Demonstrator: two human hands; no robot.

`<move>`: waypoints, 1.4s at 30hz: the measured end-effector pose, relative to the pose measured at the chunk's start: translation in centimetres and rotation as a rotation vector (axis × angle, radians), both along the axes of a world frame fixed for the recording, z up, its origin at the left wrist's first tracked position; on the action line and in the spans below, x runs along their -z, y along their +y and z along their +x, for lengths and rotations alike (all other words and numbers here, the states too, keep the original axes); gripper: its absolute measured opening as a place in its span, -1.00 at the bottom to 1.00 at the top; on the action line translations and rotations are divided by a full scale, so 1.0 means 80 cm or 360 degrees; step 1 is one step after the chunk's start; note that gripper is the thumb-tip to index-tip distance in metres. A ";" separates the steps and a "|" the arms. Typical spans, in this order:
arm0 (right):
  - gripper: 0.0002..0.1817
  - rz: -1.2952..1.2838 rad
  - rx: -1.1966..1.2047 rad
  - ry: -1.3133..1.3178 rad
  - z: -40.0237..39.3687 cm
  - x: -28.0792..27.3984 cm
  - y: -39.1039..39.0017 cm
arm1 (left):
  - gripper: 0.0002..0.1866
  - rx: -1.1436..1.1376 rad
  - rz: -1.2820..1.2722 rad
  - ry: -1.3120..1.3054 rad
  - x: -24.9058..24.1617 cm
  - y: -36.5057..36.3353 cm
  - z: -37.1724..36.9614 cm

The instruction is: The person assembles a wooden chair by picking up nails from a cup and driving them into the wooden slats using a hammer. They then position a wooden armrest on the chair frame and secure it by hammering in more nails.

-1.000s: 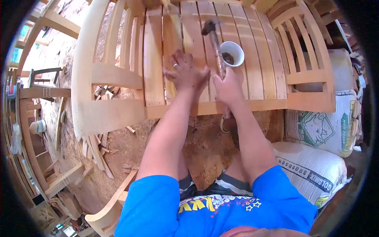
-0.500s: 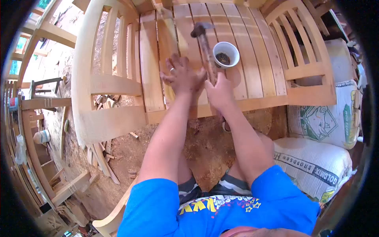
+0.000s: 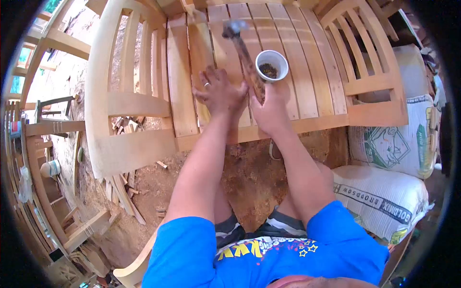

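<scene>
My right hand (image 3: pixel 272 108) is wrapped round the wooden handle of a hammer (image 3: pixel 246 60), whose slightly blurred metal head points away from me over the slats. Flat on the slatted wooden seat (image 3: pixel 307 91) lies my left hand (image 3: pixel 220 92), its fingers spread and a ring on one of them. It holds nothing that I can see. A white cup (image 3: pixel 272 66) with small dark bits inside stands just right of the hammer handle, beyond my right hand.
Slatted wooden armrests rise at the left (image 3: pixel 137 103) and right (image 3: pixel 370 86) of the seat. Filled white sacks (image 3: pixel 379 197) are stacked at the right. Wood scraps (image 3: pixel 126 194) lie on the ground at the left, near wooden frames (image 3: pixel 55 127).
The hammer head has shifted slightly left and is more blurred. My left hand stays spread on the slats, and my right hand keeps its grip.
</scene>
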State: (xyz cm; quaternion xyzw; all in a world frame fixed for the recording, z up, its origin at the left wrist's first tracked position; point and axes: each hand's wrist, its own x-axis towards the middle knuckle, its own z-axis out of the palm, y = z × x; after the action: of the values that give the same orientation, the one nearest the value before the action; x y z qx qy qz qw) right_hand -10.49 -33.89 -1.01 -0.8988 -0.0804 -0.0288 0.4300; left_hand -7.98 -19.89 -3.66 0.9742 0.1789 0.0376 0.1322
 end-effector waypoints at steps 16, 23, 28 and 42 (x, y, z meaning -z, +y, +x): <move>-0.57 0.0174 0.0047 0.0352 -0.020 -0.018 0.000 | -0.12 0.0001 -0.0046 0.0117 -0.003 -0.002 -0.011; -0.70 0.0314 0.0029 -0.0257 -0.012 -0.073 -0.001 | -0.11 -0.0012 0.0020 -0.0002 0.018 -0.001 -0.014; -0.61 -0.0210 0.0091 0.0356 0.011 0.012 0.001 | -0.11 -0.0030 0.0048 -0.0091 0.021 0.001 -0.005; -0.59 -0.0330 0.0038 0.0488 0.013 -0.014 -0.006 | -0.06 -0.0006 0.0069 0.0076 0.015 -0.005 -0.008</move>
State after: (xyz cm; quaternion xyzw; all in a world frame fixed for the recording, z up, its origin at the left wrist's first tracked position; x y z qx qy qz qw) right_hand -9.48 -34.34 0.10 -0.9331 -0.0059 0.1118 0.3419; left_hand -8.61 -20.28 -4.86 0.9771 0.1830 0.0186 0.1065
